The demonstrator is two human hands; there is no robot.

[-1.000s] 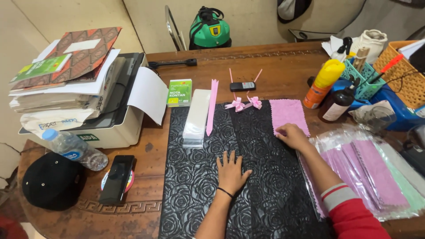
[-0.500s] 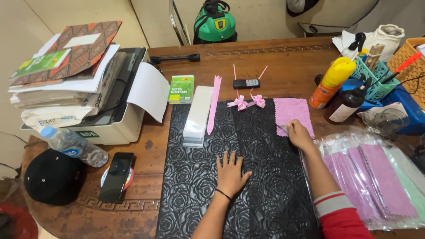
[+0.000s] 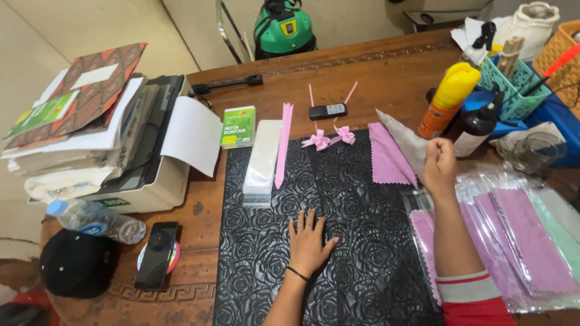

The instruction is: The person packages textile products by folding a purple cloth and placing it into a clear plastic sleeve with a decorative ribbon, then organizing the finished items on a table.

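- Far left of both hands, at the counter's [image 3: 374, 66] edge: a black cap [image 3: 75, 262], a clear plastic water bottle [image 3: 96, 220], and a black phone [image 3: 157, 253] lying on a round pink coaster.
- Behind those, a white printer [image 3: 151, 169] carries a stack of papers and a brown patterned folder [image 3: 90, 90].
- Left hand [image 3: 309, 240]: flat, fingers spread wide, palm pressing the black rose-embossed mat [image 3: 338, 205]; it holds nothing.
- Beyond the left hand, on the mat's far edge: a white oblong block [image 3: 263, 157], a long pink ribbon strip [image 3: 282, 145], and two small pink ribbon bows [image 3: 329, 139] that already look finished.
- Between the hands, up the mat: a flat pink square cloth [image 3: 389, 157], laid out and not yet wrapped or decorated, as far as I can judge.
- Right hand [image 3: 440, 166]: raised, closed on a clear plastic sleeve [image 3: 402, 139] that lifts up and to its left above the pink cloth.
- Right of the right hand: a pile of clear-bagged pink and green cloths [image 3: 519, 235], a yellow-capped orange spray can [image 3: 447, 99], and a teal basket [image 3: 513, 84].
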